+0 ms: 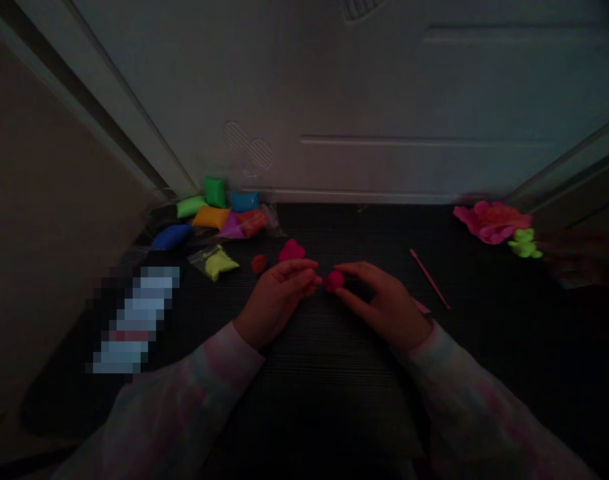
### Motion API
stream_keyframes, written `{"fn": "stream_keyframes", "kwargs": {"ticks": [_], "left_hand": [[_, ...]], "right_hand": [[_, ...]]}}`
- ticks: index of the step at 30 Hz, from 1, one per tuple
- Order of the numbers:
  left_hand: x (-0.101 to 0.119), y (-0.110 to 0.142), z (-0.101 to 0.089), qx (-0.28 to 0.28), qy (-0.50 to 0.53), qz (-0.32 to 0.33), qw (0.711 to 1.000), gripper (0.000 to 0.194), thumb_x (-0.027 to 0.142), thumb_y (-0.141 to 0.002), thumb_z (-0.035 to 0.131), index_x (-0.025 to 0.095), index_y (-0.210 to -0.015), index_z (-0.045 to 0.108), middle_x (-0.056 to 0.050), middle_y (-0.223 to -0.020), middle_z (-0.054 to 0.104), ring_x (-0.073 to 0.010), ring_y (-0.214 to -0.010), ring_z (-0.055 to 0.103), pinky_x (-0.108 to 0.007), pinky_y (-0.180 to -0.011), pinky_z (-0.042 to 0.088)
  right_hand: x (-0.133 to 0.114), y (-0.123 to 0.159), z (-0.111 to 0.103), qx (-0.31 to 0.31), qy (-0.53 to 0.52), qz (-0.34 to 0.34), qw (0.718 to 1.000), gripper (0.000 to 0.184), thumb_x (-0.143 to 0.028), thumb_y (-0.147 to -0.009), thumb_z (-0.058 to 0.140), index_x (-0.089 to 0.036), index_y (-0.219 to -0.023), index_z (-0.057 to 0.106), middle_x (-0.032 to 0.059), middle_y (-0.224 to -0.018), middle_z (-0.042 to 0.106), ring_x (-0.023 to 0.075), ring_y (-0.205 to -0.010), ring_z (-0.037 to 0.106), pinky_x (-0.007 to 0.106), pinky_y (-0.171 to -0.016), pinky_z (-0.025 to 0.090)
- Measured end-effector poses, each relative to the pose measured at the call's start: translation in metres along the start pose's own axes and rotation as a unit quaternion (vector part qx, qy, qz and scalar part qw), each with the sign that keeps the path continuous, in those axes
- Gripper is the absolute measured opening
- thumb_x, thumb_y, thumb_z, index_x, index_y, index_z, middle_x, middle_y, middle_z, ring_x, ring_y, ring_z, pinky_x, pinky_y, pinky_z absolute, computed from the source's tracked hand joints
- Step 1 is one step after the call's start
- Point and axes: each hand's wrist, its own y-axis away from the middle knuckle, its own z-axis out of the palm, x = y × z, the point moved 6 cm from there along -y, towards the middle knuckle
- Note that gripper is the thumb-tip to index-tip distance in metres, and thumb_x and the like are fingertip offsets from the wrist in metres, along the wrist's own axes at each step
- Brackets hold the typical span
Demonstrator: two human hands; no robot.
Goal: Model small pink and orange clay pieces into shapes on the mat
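Observation:
My right hand (380, 301) holds a small, bright pink ball of modelling clay (336, 279) between thumb and forefinger, above the dark table. Close to the ball's left side is my left hand (283, 293), its fingers curled and their tips drawn together. Dim light hides what those tips hold, if anything. Just behind the left hand lies a flat pink piece of clay (291, 251), its near edge covered by the fingers. A reddish-brown clay ball (259, 265) rests to the left of it. Part of a pink strip (421, 306) shows beside my right wrist.
At back left are several coloured clay packs (211, 217) in clear plastic, with a yellow clay bag (220, 263) nearer. A blurred-out pale rectangle (137, 320) lies left. Rightward are a thin pink stick (429, 279), a pink flower-like piece (494, 223) and a yellow-green figure (525, 243).

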Motion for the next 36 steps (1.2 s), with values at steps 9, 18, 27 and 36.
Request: {"fn": "stream_keyframes", "kwargs": {"ticks": [9, 18, 27, 36], "left_hand": [[0.0007, -0.0005, -0.0038, 0.017, -0.026, 0.019, 0.999, 0.007, 0.012, -0.058, 0.066, 0.015, -0.063, 0.062, 0.002, -0.061, 0.059, -0.0048, -0.057, 0.051, -0.018, -0.059, 0.04], [0.0004, 0.0014, -0.0036, 0.041, -0.01, -0.008, 0.999, 0.012, 0.01, -0.056, 0.068, 0.016, -0.066, 0.065, 0.001, -0.065, 0.062, -0.0057, -0.065, 0.055, -0.018, -0.065, 0.041], [0.003, 0.001, -0.0036, 0.049, -0.03, 0.009, 0.998, 0.009, 0.014, -0.056, 0.068, 0.015, -0.064, 0.064, 0.001, -0.063, 0.061, -0.0066, -0.061, 0.053, -0.02, -0.062, 0.041], [0.0032, 0.0006, -0.0037, 0.032, -0.061, 0.017, 0.997, 0.008, 0.014, -0.057, 0.066, 0.014, -0.062, 0.06, 0.002, -0.061, 0.056, -0.0054, -0.058, 0.047, -0.018, -0.059, 0.037]], "right_hand": [[0.0011, -0.0006, 0.0008, 0.0, -0.005, 0.001, 1.0, 0.027, -0.021, -0.073, 0.054, -0.019, -0.1, 0.052, 0.0045, -0.095, 0.059, 0.0151, -0.087, 0.055, 0.032, -0.078, 0.044], [-0.0005, -0.0006, 0.0013, 0.002, -0.016, 0.0, 1.0, 0.026, -0.02, -0.073, 0.054, -0.019, -0.099, 0.052, 0.0043, -0.093, 0.059, 0.014, -0.087, 0.054, 0.031, -0.078, 0.044], [-0.0019, -0.0008, 0.0018, -0.008, -0.014, -0.001, 1.0, 0.028, -0.02, -0.073, 0.053, -0.016, -0.101, 0.052, 0.006, -0.097, 0.059, 0.0145, -0.091, 0.053, 0.03, -0.08, 0.043], [-0.0017, 0.0001, 0.0037, -0.011, -0.005, -0.01, 1.0, 0.028, -0.021, -0.074, 0.053, -0.017, -0.101, 0.051, 0.0054, -0.096, 0.059, 0.014, -0.09, 0.053, 0.03, -0.08, 0.042]]}}
